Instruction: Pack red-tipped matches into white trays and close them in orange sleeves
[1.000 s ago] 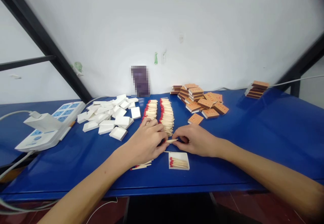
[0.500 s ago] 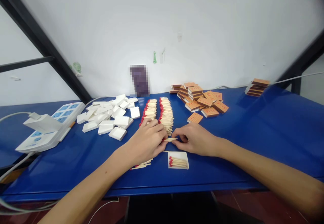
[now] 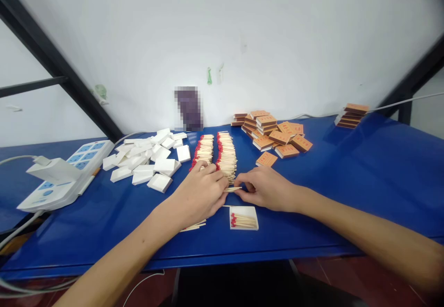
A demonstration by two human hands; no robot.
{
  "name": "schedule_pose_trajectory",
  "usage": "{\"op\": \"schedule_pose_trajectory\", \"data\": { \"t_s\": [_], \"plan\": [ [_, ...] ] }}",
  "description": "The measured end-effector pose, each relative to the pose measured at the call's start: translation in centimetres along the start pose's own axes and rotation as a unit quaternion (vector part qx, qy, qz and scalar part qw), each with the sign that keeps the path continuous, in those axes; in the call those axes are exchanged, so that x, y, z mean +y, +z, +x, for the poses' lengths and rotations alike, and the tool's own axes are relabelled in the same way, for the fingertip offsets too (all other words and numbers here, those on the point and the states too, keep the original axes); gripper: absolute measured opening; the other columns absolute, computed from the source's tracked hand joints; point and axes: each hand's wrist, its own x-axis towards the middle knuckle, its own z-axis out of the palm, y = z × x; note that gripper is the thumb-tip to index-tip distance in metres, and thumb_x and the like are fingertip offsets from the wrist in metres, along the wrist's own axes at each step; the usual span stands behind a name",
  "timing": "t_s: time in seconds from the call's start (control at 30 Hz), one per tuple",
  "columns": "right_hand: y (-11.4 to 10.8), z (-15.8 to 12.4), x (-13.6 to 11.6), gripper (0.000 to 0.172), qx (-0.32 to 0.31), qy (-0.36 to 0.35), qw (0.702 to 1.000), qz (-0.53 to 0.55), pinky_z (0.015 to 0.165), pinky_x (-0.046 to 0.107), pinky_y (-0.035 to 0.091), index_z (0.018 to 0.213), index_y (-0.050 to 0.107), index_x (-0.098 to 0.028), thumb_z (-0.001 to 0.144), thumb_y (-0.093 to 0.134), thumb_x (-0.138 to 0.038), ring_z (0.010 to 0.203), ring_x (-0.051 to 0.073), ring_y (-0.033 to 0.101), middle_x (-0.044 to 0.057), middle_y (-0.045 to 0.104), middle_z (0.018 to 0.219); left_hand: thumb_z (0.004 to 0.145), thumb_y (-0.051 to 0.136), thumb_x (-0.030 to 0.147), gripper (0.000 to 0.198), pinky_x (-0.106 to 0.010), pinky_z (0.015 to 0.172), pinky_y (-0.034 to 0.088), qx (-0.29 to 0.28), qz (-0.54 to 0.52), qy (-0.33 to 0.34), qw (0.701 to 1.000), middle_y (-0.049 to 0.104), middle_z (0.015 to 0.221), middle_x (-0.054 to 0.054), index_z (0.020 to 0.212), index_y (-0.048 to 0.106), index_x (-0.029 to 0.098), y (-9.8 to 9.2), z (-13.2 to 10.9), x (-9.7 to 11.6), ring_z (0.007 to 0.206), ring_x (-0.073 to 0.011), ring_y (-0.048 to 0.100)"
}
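Bright, diffuse light; source out of view. Plain white wall (image 3: 294,43) beyond the fingers (image 3: 219,188) evenly lit. Glossy blue metal-look tabletop (image 3: 347,173) throws soft sheen left of them. Dark red tiled floor (image 3: 328,274) nearside: dim. Wide-angle stretch at edges; bare right forearm (image 3: 354,226) blurs far right. Upright purple rectangle (image 3: 190,109) behind-left: pixelated.

You have a few pale matchsticks (image 3: 233,189) pinched roughly level, left ends hidden. Nearer you, a shallow white tray (image 3: 244,210) lies open, partly filled with red-tipped matches (image 3: 243,222). Beyond the matchsticks, two dense match rows (image 3: 226,159) run near to far, red heads left.
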Motion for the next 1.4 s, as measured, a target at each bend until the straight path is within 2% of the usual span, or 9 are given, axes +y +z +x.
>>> {"op": "schedule_pose_trajectory", "data": {
  "t_s": [0.23, 0.4, 0.53, 0.63, 0.73, 0.9, 1.1, 1.23, 1.4],
  "plan": [
    [-0.3, -0.2, -0.3, 0.010, 0.001, 0.005, 0.999, 0.042, 0.054, 0.022, 0.028, 0.082, 0.070, -0.016, 0.087, 0.063, -0.020, 0.046, 0.007, 0.041, -0.007, 0.051, 0.051, 0.098, 0.049, 0.023, 0.019, -0.041, 0.094, 0.034, 0.017, 0.000, 0.014, 1.000, 0.066, 0.086, -0.005, 0.086, 0.062, 0.016, 0.0, -0.1, 0.1, 0.085, -0.0214, 0.054],
    [-1.0, -0.6, -0.9, 0.010, 0.012, 0.014, 0.997, 0.077, 0.051, 0.021, 0.031, 0.081, 0.071, -0.016, 0.085, 0.063, -0.020, 0.045, 0.006, 0.043, -0.007, 0.051, 0.052, 0.095, 0.052, 0.022, 0.017, -0.040, 0.094, 0.034, 0.039, -0.049, 0.010, 0.998, 0.064, 0.081, -0.003, 0.084, 0.064, 0.017, -0.7, -0.2, 0.2, 0.084, -0.0210, 0.053],
    [-1.7, -1.0, -1.4, 0.009, -0.008, 0.009, 0.994, 0.111, 0.049, 0.020, 0.032, 0.081, 0.070, -0.016, 0.083, 0.064, -0.021, 0.046, 0.007, 0.044, -0.007, 0.051, 0.052, 0.093, 0.054, 0.021, 0.017, -0.038, 0.088, 0.035, 0.046, -0.111, 0.009, 0.993, 0.064, 0.077, -0.002, 0.080, 0.065, 0.018, -1.6, -0.4, 0.4, 0.080, -0.0193, 0.054],
    [-2.3, -1.5, -1.7, 0.003, -0.038, -0.017, 0.990, 0.135, 0.051, 0.019, 0.034, 0.077, 0.066, -0.017, 0.078, 0.064, -0.016, 0.048, 0.007, 0.046, -0.007, 0.051, 0.055, 0.088, 0.059, 0.020, 0.014, -0.035, 0.083, 0.036, 0.024, -0.187, 0.002, 0.982, 0.063, 0.070, 0.001, 0.077, 0.066, 0.019, -2.3, -0.6, 0.8, 0.074, -0.0168, 0.055],
    [-2.8, -1.9, -1.9, 0.006, -0.079, -0.050, 0.987, 0.133, 0.053, 0.019, 0.034, 0.074, 0.061, -0.018, 0.076, 0.065, -0.014, 0.050, 0.007, 0.048, -0.008, 0.051, 0.057, 0.085, 0.062, 0.019, 0.011, -0.032, 0.078, 0.039, -0.015, -0.230, 0.019, 0.973, 0.061, 0.064, 0.002, 0.076, 0.067, 0.019, -2.4, -0.6, 1.1, 0.067, -0.0143, 0.055],
    [-3.0, -2.2, -1.8, 0.010, -0.100, -0.054, 0.987, 0.110, 0.051, 0.019, 0.031, 0.073, 0.058, -0.018, 0.075, 0.068, -0.016, 0.050, 0.006, 0.045, -0.009, 0.050, 0.056, 0.087, 0.060, 0.021, 0.008, -0.029, 0.065, 0.039, -0.026, -0.209, 0.048, 0.976, 0.062, 0.065, 0.001, 0.083, 0.067, 0.018, -1.5, -0.6, 1.1, 0.062, -0.0142, 0.056],
    [-2.9, -2.1, -1.9, 0.008, -0.117, -0.071, 0.985, 0.101, 0.052, 0.020, 0.032, 0.075, 0.061, -0.019, 0.077, 0.069, -0.017, 0.051, 0.006, 0.045, -0.008, 0.052, 0.057, 0.086, 0.061, 0.026, 0.009, -0.029, 0.059, 0.040, -0.009, -0.213, 0.061, 0.975, 0.061, 0.073, 0.000, 0.085, 0.065, 0.019, -1.3, -0.8, 1.0, 0.065, -0.0144, 0.057],
    [-2.9, -2.2, -1.8, 0.005, -0.113, -0.081, 0.986, 0.095, 0.054, 0.021, 0.033, 0.078, 0.064, -0.019, 0.079, 0.069, -0.022, 0.053, 0.008, 0.047, -0.007, 0.053, 0.060, 0.080, 0.058, 0.023, 0.008, -0.031, 0.061, 0.041, -0.017, -0.206, 0.059, 0.977, 0.059, 0.073, 0.000, 0.083, 0.064, 0.018, -1.8, -0.9, 0.8, 0.067, -0.0156, 0.057],
    [-2.7, -2.1, -1.7, 0.010, -0.097, -0.090, 0.988, 0.074, 0.055, 0.021, 0.032, 0.080, 0.067, -0.019, 0.085, 0.067, -0.027, 0.053, 0.008, 0.047, -0.006, 0.053, 0.059, 0.071, 0.055, 0.016, 0.016, -0.033, 0.063, 0.042, -0.030, -0.165, 0.041, 0.985, 0.059, 0.075, -0.002, 0.083, 0.065, 0.018, -1.7, -1.1, 0.3, 0.072, -0.0183, 0.058]
  ]
}}
